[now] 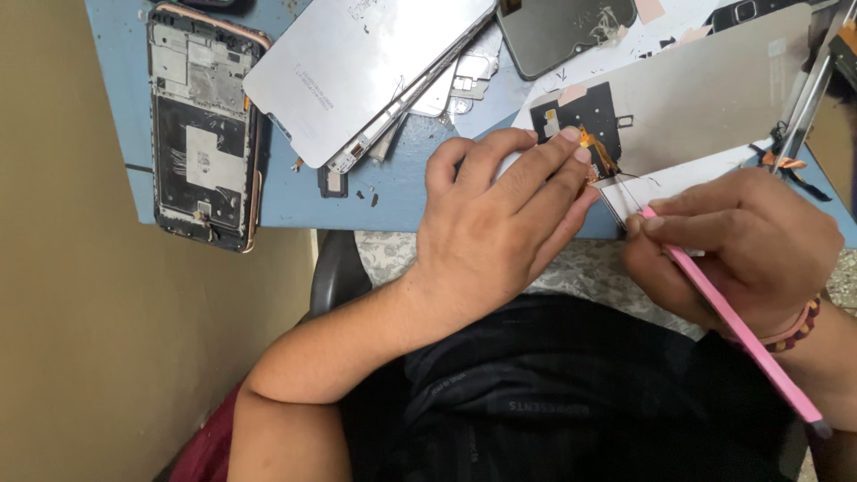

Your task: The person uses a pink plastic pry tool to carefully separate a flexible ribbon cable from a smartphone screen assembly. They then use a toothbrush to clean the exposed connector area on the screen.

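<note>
My left hand (500,223) presses fingers down on the near end of a grey phone display panel (705,89), beside its black patch and orange flex cable (596,152). My right hand (732,245) grips a long pink pry tool (732,321) like a pen. The tool's tip touches the panel's near corner by a white strip (625,192), just right of my left fingertips. The panel lies at the front edge of the blue table (116,80).
An opened phone frame (203,125) with bare internals lies at the table's left. A second silver display back (357,71) rests on other parts in the middle. A dark phone piece (562,31) sits at the back. Tweezers (803,107) lie at the right. My lap is below.
</note>
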